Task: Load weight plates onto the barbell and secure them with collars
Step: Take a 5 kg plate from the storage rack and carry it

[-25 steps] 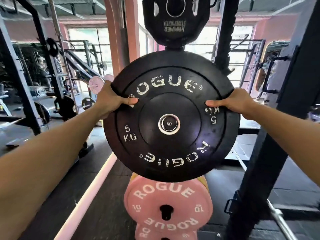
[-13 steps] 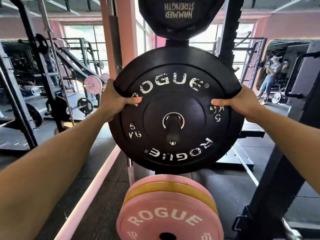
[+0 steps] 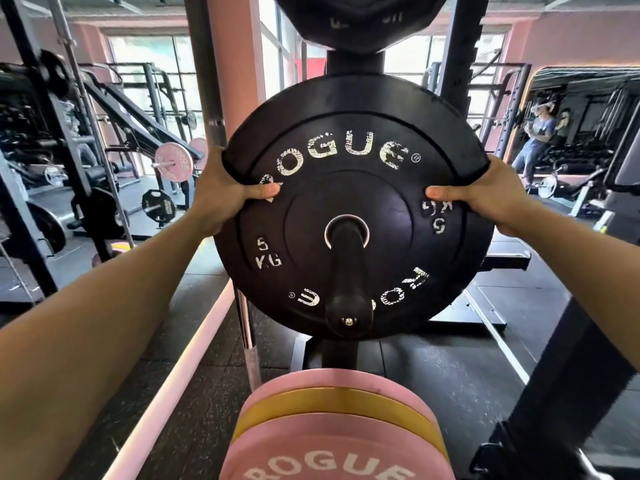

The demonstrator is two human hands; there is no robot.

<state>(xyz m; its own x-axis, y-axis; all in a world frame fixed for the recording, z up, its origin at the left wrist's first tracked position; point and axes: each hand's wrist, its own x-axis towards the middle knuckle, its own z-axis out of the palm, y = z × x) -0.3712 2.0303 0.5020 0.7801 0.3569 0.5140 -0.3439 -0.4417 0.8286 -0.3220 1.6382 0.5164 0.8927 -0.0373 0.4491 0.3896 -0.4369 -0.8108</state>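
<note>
A black 5 kg Rogue bumper plate (image 3: 353,188) hangs on a black storage peg (image 3: 348,282) that points toward me through its centre hole. My left hand (image 3: 225,188) grips the plate's left rim, thumb on the face. On the opposite rim my right hand (image 3: 491,199) holds it the same way. Both arms are stretched forward. No barbell sleeve or collar is visible near my hands.
Below the peg sit pink and yellow plates (image 3: 339,427) on a lower peg. A black Hammer Strength plate (image 3: 360,19) hangs above. Black rack uprights (image 3: 561,393) stand at right, a vertical steel bar (image 3: 214,98) at left. A person (image 3: 536,140) stands at far right.
The view has tilted down and moved closer. The peg now sticks out much farther through the plate's hole, and the pink plates below are seen from above. Both hands keep their grip.
</note>
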